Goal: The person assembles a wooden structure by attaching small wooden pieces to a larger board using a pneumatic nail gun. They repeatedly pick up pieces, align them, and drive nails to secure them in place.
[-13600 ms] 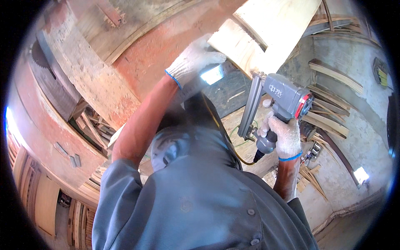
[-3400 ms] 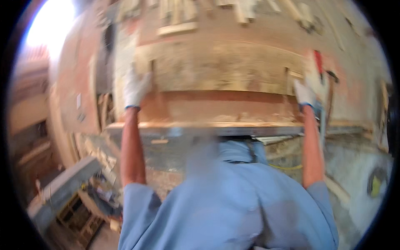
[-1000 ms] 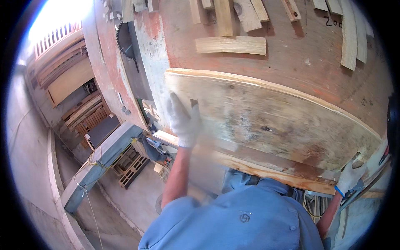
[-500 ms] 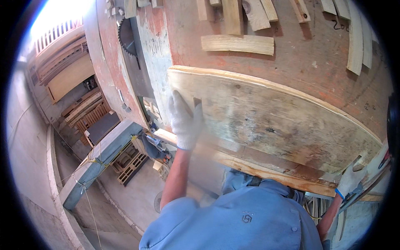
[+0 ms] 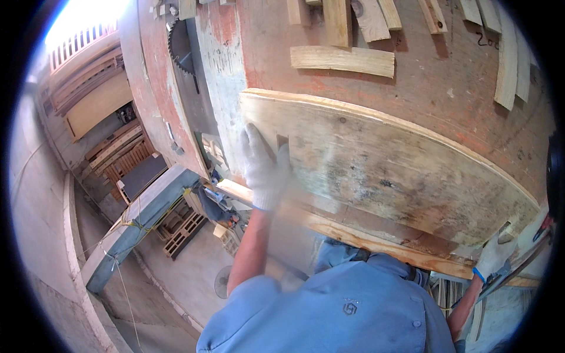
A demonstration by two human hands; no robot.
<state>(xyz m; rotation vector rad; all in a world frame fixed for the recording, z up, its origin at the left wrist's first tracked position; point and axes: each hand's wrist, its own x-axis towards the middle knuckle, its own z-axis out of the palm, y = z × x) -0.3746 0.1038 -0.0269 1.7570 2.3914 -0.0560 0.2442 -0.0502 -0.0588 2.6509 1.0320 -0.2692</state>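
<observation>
A long plywood board (image 5: 353, 153) lies on the worktable in front of me, its face stained with dark patches and a small notch cut near each end. My left hand (image 5: 265, 176), in a white knit glove, rests flat on the left end, fingers stretched and thumb apart beside the notch. At the far right end, my right hand (image 5: 494, 256), also gloved, grips the board's corner by the other notch; its fingers are partly hidden. A toothed circular saw blade (image 5: 181, 47) stands up from the table left of the board.
Several wood offcuts (image 5: 342, 61) lie beyond the board, with long strips (image 5: 507, 70) at the far right. A wooden rail (image 5: 353, 236) edges the table near my body. Lower left are a blue-grey beam (image 5: 141, 220) with cords, a pallet (image 5: 187, 234) and stacked timber (image 5: 88, 88).
The view has shifted slightly, so the offcuts appear a little farther right. Both hands keep their places on the board, and the board has hardly moved.
</observation>
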